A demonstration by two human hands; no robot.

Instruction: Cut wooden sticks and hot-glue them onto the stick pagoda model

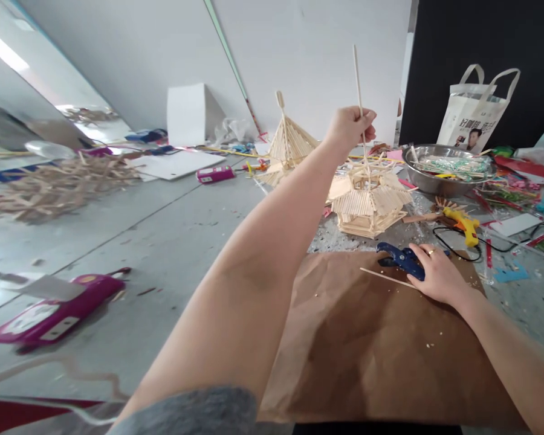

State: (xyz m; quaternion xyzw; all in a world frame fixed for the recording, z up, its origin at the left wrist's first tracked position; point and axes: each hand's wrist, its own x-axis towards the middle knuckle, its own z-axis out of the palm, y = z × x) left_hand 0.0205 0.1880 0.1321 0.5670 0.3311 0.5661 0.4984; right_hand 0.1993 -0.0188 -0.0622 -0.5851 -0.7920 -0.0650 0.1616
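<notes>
My left hand (351, 127), reached far forward, pinches a long thin wooden stick (357, 78) that stands nearly upright. The stick's lower end goes down into the open top of a tiered model made of wooden sticks (367, 202). My right hand (439, 275), with a ring on one finger, is closed on a dark blue cutter (403, 260) resting on brown paper (344, 338). Another thin stick (387, 277) lies on the paper, one end by the fingers of my right hand.
A pointed-roof stick model (290, 145) stands behind my left forearm. Right are a metal bowl (448, 175), yellow glue gun (466, 226) with cable and white bag (469, 121). Purple power strips (63, 308) and piled sticks (58, 184) lie left.
</notes>
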